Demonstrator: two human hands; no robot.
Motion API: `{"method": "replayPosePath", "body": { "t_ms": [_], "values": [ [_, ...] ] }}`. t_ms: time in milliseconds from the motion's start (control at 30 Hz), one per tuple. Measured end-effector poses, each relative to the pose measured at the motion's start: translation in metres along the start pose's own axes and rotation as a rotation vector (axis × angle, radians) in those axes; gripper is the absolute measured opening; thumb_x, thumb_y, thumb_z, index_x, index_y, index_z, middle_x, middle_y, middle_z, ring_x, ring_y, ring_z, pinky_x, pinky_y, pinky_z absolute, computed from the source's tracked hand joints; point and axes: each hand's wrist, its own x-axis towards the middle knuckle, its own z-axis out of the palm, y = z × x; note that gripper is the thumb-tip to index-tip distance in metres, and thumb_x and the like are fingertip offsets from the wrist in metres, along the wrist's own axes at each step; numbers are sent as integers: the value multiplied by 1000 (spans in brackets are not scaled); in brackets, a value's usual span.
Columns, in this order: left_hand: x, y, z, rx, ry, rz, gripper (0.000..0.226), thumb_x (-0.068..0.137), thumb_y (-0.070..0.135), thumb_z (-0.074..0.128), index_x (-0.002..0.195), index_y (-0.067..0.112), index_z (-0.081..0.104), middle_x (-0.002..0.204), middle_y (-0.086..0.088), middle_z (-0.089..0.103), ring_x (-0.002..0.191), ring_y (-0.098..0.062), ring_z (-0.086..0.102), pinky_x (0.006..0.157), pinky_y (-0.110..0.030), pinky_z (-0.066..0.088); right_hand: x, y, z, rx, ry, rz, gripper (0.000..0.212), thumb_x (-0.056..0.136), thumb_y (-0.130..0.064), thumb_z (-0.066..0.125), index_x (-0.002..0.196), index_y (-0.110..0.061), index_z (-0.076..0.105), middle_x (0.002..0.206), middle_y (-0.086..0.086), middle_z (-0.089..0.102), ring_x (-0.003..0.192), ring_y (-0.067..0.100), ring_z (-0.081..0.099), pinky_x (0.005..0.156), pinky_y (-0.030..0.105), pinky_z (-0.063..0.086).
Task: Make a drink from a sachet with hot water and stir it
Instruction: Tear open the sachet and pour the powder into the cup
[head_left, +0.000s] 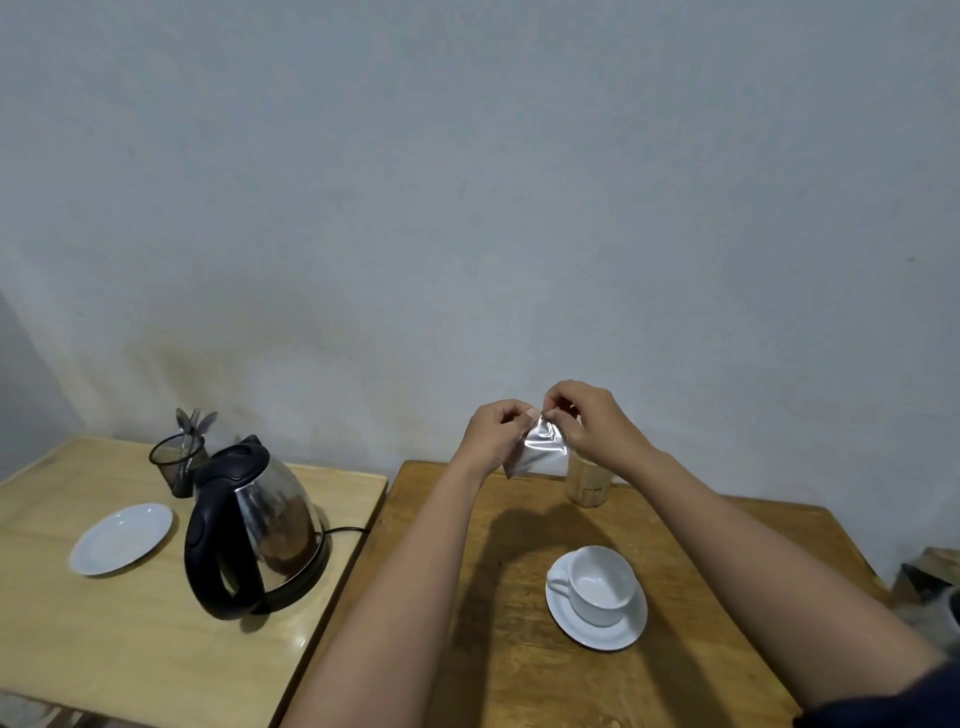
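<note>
Since the white cup nearest to the person has nothing in it, the drink is only just begun. The cup sits on its saucer on the dark wooden table. No powder is in it and no water.

On the lighter table to the left stands the kettle on its base, with the lid shut. No one is touching it. I cannot tell if the water inside is hot. Beside it lies a white plate.

Farther off, above the dark table and past the cup, both hands hold up the shiny sachet. The left hand pinches its top edge with fingers and thumb. The right hand pinches the same edge just beside it, so the two hands almost touch. It looks like the person is about to tear the sachet open. I cannot tell if a tear has started.

Just behind the sachet stands a wooden pot. At the back of the light table is a black mesh cup with spoons and a fork in it.

So most of the work is left: open the sachet, tip the powder into the cup, pour in water from the kettle, fetch a spoon, and stir.
</note>
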Motion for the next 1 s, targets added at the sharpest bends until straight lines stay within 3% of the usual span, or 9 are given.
{"method": "replayPosePath", "body": {
  "t_ms": [133, 333, 433, 667, 833, 933, 1000],
  "values": [
    [0, -3, -7, -36, 15, -3, 15, 89, 23, 58, 95, 12, 67, 97, -6, 65, 86, -20, 58, 63, -25, 46, 6, -3, 3, 140, -1, 167, 3, 88, -6, 59, 87, -8, 61, 78, 3, 59, 66, 12, 51, 61, 18, 41],
    [-1, -5, -14, -45, -6, -30, 21, 87, 24, 61, 99, 9, 70, 98, -6, 67, 90, -21, 60, 69, -24, 48, 11, -8, 1, 188, -53, 217, 3, 86, -4, 60, 87, -8, 62, 78, 6, 61, 69, 16, 53, 66, 24, 45],
    [-2, -5, -13, -25, -1, -35, 22, 89, 23, 59, 99, 8, 69, 97, -7, 66, 88, -20, 59, 68, -24, 47, 12, -11, 1, 171, -88, 211, 5, 87, -5, 60, 86, -9, 62, 76, 2, 60, 68, 14, 54, 64, 20, 46],
    [-2, -11, -16, -129, 34, -96, 13, 87, 18, 60, 82, 14, 71, 90, -9, 67, 83, -21, 58, 68, -27, 47, 6, -18, 10, 47, -119, 52, 12, 90, -5, 52, 83, -11, 59, 75, 2, 53, 61, 8, 42, 57, 19, 35],
    [-3, -15, -21, -225, 22, -107, 14, 86, 12, 60, 77, 13, 71, 79, -6, 66, 76, -18, 58, 67, -25, 46, 4, -22, 16, -98, -106, -97, 11, 90, -3, 50, 89, -6, 60, 83, 3, 53, 73, 13, 43, 64, 14, 32],
    [-5, -15, -21, -236, 47, -118, 22, 85, 3, 55, 70, 12, 68, 72, -5, 63, 68, -15, 56, 55, -14, 46, 1, -25, 17, -189, -133, -202, 15, 86, 3, 49, 96, -2, 60, 93, 12, 57, 85, 16, 42, 73, 20, 33],
    [-4, -19, -24, -240, 107, -141, 22, 81, -2, 52, 70, 9, 68, 72, -7, 62, 68, -16, 54, 52, -15, 45, -1, -31, 21, -230, -150, -278, 24, 81, 9, 48, 99, -2, 60, 97, 13, 57, 89, 17, 43, 77, 22, 34]
  ]
}}
